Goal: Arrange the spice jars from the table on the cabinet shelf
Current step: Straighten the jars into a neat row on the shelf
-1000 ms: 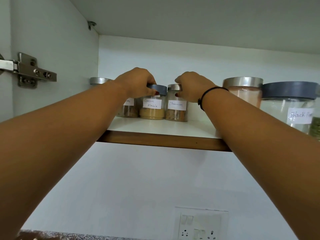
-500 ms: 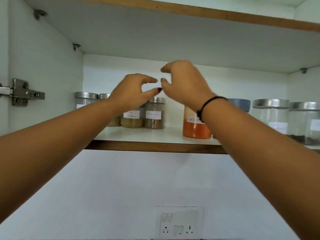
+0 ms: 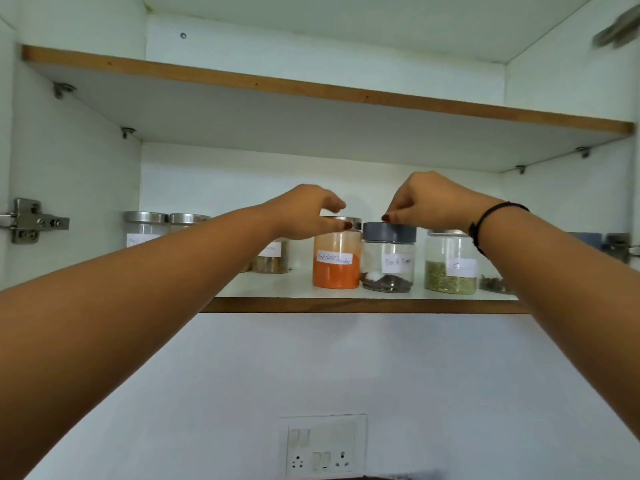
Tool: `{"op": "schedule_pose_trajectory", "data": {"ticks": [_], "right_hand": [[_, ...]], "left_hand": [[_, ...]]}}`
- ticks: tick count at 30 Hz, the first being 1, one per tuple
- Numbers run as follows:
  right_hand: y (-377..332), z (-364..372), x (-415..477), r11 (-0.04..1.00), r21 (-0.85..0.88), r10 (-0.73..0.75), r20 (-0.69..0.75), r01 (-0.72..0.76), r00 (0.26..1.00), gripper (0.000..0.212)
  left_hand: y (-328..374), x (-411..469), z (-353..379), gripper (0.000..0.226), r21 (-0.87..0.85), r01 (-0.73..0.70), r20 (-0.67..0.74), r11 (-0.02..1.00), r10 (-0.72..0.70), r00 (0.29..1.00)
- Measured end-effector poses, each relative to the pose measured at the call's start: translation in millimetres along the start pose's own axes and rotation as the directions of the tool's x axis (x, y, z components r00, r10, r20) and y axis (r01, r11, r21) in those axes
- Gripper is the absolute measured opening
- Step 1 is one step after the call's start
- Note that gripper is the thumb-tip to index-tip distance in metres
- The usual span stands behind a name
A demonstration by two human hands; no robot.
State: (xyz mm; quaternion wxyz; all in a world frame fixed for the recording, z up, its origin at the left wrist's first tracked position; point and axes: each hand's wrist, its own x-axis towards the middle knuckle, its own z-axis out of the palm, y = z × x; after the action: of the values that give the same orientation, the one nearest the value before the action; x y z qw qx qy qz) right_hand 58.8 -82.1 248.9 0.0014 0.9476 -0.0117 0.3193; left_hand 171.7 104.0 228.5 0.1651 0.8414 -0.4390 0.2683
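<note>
Near the front edge of the cabinet shelf (image 3: 346, 304), my left hand (image 3: 308, 213) gripped the top of the red chilli powder jar (image 3: 336, 268); my right hand (image 3: 429, 202) seemed to pinch the black pepper jar (image 3: 388, 265) just beside it.

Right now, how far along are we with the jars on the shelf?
Done: a row of jars stands upright on the shelf, among them the herb jar. In hand: the left hand grips the chilli jar by its lid; the right hand touches the pepper jar lid, grip unclear. Remaining: the table is out of view, so I cannot tell.
</note>
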Motion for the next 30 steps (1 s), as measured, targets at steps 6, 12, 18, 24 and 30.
{"op": "schedule_pose_trajectory", "data": {"ticks": [6,12,18,24,30], "right_hand": [[14.1,6.2,-6.9,0.998,0.064,-0.008,0.054,0.004,0.999,0.024],[15.4,16.6,-5.0,0.990,0.138,-0.019,-0.010,0.020,1.000,0.024],[19.2,32.7,4.9,0.986,0.164,-0.028,-0.068,0.039,0.997,0.023],[19.2,40.6,13.1,0.990,0.134,-0.031,-0.091,0.043,0.995,0.023],[19.8,47.5,19.4,0.987,0.159,-0.014,-0.104,0.030,0.995,0.023]], "left_hand": [[4.1,3.7,5.8,0.042,0.109,0.038,-0.013,0.993,-0.037,0.999],[2.3,3.9,9.4,0.038,-0.013,0.093,-0.018,0.996,-0.094,0.995],[2.6,2.9,14.5,0.037,-0.075,0.127,-0.041,0.989,-0.130,0.991],[5.0,3.4,15.7,0.036,-0.072,0.134,-0.052,0.988,-0.138,0.989],[1.3,8.0,18.8,0.035,-0.072,0.130,-0.056,0.989,-0.134,0.989]]}}
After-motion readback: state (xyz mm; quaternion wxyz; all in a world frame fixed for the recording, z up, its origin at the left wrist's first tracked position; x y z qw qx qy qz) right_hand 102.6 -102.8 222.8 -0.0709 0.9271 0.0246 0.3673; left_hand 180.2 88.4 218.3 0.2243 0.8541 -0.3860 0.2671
